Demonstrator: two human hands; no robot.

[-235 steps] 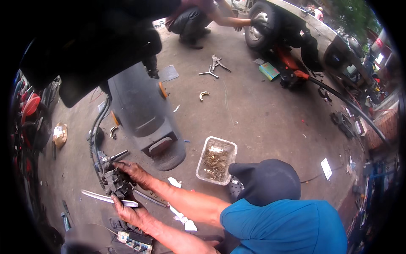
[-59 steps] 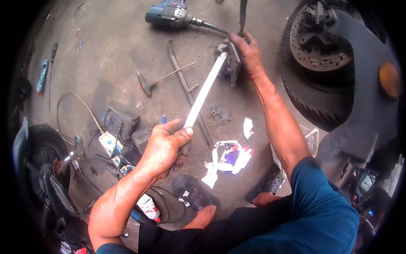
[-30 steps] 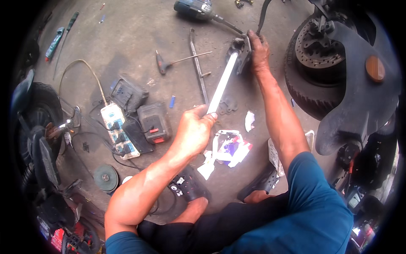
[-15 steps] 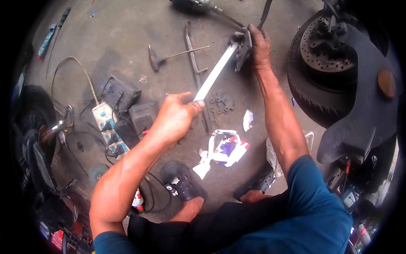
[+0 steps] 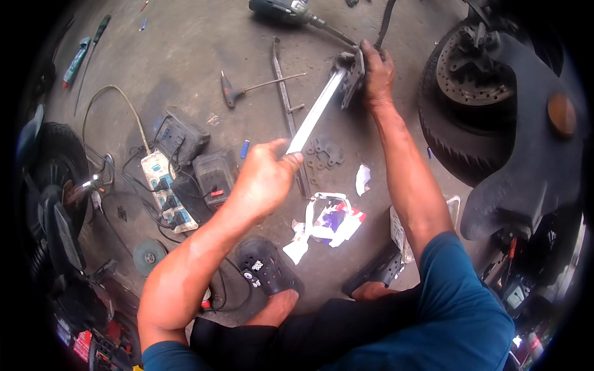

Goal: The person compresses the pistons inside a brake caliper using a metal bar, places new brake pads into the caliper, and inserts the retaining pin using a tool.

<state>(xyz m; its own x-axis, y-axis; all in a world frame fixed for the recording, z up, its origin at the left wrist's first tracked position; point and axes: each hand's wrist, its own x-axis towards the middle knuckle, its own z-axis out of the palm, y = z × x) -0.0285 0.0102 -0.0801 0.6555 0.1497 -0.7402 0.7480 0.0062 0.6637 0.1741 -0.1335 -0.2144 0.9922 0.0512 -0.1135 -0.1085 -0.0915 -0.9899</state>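
Note:
My left hand (image 5: 267,180) is closed on the lower end of a long, straight silver bar (image 5: 315,112). The bar runs up and right to a dark, greasy metal part (image 5: 353,79). My right hand (image 5: 378,75) is closed round the far side of that part, where a black ribbed hose (image 5: 387,21) runs upward. An impact wrench (image 5: 278,11) with a long extension lies beyond, its shaft reaching toward the part. Below the bar lie a T-handle tool (image 5: 234,93), a long metal lever (image 5: 278,68) and flat bracket plates (image 5: 325,151).
A wheel with a brake disc (image 5: 451,136) and dark fender stands right, another wheel (image 5: 62,148) left. On the floor (image 5: 179,55) are a power strip (image 5: 154,162), battery chargers (image 5: 179,133), cables, screwdrivers (image 5: 75,62), a grinding disc (image 5: 150,256) and torn paper (image 5: 331,219) near my feet.
Over the last two seconds both hands, bar and part moved slightly up in view; in the last half second they barely shifted. Earlier, my view faced another crouching person and a wheeled chassis.

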